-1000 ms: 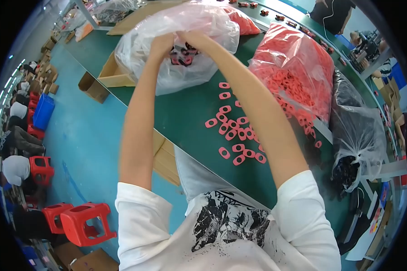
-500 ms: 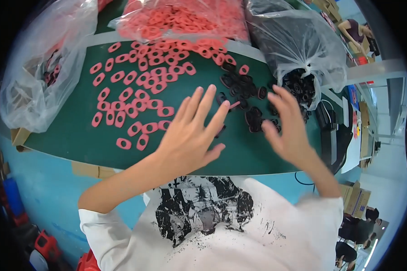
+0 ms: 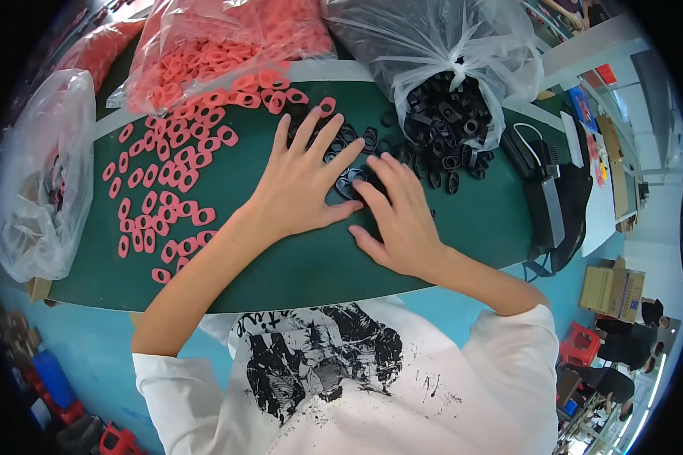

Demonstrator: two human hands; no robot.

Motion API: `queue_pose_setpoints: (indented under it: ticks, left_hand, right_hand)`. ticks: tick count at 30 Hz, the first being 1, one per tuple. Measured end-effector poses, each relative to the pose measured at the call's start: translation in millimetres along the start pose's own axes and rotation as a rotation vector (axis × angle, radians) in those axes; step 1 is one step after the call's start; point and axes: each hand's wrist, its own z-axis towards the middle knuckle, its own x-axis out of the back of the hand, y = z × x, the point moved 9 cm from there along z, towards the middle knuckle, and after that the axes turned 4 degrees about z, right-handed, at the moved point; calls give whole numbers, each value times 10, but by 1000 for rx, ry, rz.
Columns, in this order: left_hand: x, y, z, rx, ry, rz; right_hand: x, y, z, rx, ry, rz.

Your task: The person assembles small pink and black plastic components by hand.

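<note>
**A:** What is nearest the camera?

**B:** A person in a white printed shirt leans over a green table (image 3: 281,273). Both hands lie flat, palms down, fingers spread and gripping nothing. The left hand (image 3: 300,186) and right hand (image 3: 402,220) sit side by side, covering a loose scatter of black oval rings (image 3: 353,182).

**A:** And beyond the hands?

**B:** To the left, pink oval rings (image 3: 167,197) are strewn over the table, close to the left wrist. Farther back, a clear bag of black rings (image 3: 448,114) spills open toward the right hand, and a clear bag of pink rings (image 3: 220,45) spills beside it. A nearly empty bag (image 3: 38,174) sits at the far left edge.

**A:** What might go wrong?

**B:** I judge that a sweep of the left hand could mix pink rings into the black. Pulling rings toward the near table edge could drop some on the floor.
</note>
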Motion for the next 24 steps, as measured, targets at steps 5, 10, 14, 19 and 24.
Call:
queue_pose_setpoints:
  ticks: [5,10,14,19,24]
  left_hand:
    - [92,-70,-10,-67,-25,6]
    - [118,-150,-151,-82,-9,-45]
    - [266,-161,-64,-37,99,-87]
    - [174,-121,-39,-74,75,-63]
    - [141,-74,-174,-50,52,-67]
  right_hand:
    - [-97,-220,-90,39,-118,-1]
    - [60,-148,-385,59,-61,89]
    - [138,24,-228,-36,10,39]
    - [-65,-133,37,24,-77,-18]
    - [-45,-35,130,42,26,-47]
